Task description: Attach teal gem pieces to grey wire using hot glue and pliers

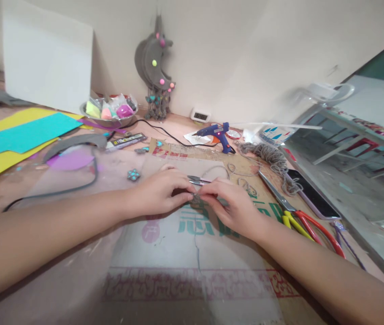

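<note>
My left hand (163, 190) and my right hand (231, 205) meet over the middle of a printed cardboard sheet (192, 250). Both pinch a small grey piece (195, 197), which is mostly covered by the fingertips. A thin grey cord (197, 248) trails below it towards me. Just behind the fingers, small metal scissors (197, 180) lie partly hidden by my right hand. A small turquoise and grey flower-like ornament (133, 174) rests left of my left hand.
Large scissors (288, 207), a phone (314, 194) and a grey cord bundle (266, 155) lie right. Behind are a blue glue gun (217, 134), a white clock (200, 115) and a bowl (109, 118) of coloured packets. Coloured sheets (25, 135) lie left.
</note>
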A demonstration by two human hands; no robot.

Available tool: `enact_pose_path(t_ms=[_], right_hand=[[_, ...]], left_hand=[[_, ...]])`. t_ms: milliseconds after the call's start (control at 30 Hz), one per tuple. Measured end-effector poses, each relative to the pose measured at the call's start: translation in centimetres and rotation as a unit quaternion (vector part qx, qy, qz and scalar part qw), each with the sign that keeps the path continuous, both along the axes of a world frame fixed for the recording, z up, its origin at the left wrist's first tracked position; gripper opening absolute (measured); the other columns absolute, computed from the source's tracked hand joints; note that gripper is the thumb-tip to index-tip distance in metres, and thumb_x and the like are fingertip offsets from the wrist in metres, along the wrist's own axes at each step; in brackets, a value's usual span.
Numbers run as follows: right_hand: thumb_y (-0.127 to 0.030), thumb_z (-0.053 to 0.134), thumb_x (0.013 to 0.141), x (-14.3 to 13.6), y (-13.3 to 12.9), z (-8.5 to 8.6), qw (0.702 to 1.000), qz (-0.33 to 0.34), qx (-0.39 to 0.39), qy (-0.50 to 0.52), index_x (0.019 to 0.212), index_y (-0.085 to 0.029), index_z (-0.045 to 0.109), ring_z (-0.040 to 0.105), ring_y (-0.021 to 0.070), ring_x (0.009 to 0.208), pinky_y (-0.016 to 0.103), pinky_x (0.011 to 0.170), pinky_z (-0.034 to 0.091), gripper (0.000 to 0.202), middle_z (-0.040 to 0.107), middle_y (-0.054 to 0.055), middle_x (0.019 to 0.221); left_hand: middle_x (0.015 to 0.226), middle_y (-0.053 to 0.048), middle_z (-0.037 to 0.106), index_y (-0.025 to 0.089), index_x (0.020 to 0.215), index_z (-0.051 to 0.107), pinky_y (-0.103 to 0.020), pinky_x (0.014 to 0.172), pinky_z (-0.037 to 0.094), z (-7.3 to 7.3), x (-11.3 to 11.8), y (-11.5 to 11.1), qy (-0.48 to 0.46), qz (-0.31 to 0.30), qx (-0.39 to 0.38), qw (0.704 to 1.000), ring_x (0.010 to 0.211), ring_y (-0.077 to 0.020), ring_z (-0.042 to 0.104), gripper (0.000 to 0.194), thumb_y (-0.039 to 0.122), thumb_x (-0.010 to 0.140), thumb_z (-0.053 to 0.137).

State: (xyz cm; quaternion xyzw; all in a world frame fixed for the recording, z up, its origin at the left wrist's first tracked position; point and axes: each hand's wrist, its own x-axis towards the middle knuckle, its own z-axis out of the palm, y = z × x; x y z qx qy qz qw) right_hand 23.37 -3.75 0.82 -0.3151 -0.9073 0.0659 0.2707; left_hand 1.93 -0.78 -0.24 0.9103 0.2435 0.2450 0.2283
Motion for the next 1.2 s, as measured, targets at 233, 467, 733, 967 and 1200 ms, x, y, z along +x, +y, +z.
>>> enact_pose_path(t_ms=[233, 467, 733, 967, 1200], right_hand=[[-0.017, 0.049, 0.089, -0.08, -0.07, 0.07, 1.0, 0.002, 0.006, -0.003, 0.089, -0.02, 0.056, 0.055, 0.0149, 0.07, 0.027, 0.064, 0.043, 0.007, 0.063, 0.004, 0.077], [-0.019, 0.048, 0.09, -0.13, 0.08, -0.08, 1.0, 0.003, -0.003, -0.021, 0.089, -0.02, 0.058, 0.056, 0.0152, 0.072, 0.028, 0.067, 0.043, 0.011, 0.065, 0.004, 0.079], [-0.017, 0.048, 0.09, 0.07, 0.27, -0.35, 0.999, 0.01, 0.014, -0.036, 0.09, -0.019, 0.058, 0.055, 0.0155, 0.074, 0.028, 0.066, 0.043, 0.01, 0.064, 0.005, 0.079], [-0.019, 0.047, 0.09, 0.11, 0.09, -0.35, 0.998, 0.006, 0.027, -0.063, 0.089, -0.019, 0.058, 0.055, 0.0152, 0.073, 0.027, 0.064, 0.043, 0.012, 0.063, 0.004, 0.078], [-0.022, 0.051, 0.089, 0.11, 0.0, -0.43, 0.999, -0.025, 0.001, -0.04, 0.089, -0.02, 0.056, 0.056, 0.0151, 0.073, 0.026, 0.064, 0.044, 0.006, 0.062, 0.004, 0.078]], left_hand=[[0.085, -0.001, 0.069, 0.02, 0.094, 0.066, -0.032, 0.084, 0.036, 0.02, 0.01, -0.1, 0.0, 0.001, 0.01, 1.0, 0.084, -0.0157, 0.06, 0.016, 0.025, 0.086, 0.053], [0.085, -0.001, 0.068, 0.02, 0.093, 0.066, -0.032, 0.084, 0.036, -0.2, -0.01, 0.01, -0.002, -0.001, 0.002, 1.0, 0.085, -0.0153, 0.059, 0.015, 0.026, 0.086, 0.054], [0.092, -0.001, 0.071, 0.022, 0.099, 0.068, -0.028, 0.083, 0.041, -0.06, 0.01, 0.29, -0.021, -0.007, -0.07, 0.997, 0.087, -0.0146, 0.062, 0.02, 0.025, 0.088, 0.052], [0.091, -0.001, 0.072, 0.02, 0.095, 0.07, -0.025, 0.078, 0.046, 0.12, 0.16, 0.23, -0.02, -0.003, -0.134, 0.991, 0.085, -0.0149, 0.063, 0.018, 0.022, 0.083, 0.057], [0.087, -0.001, 0.072, 0.02, 0.088, 0.07, -0.026, 0.08, 0.044, -0.33, 0.13, 0.04, -0.031, 0.024, -0.102, 0.994, 0.085, -0.0152, 0.063, 0.015, 0.029, 0.082, 0.06]])
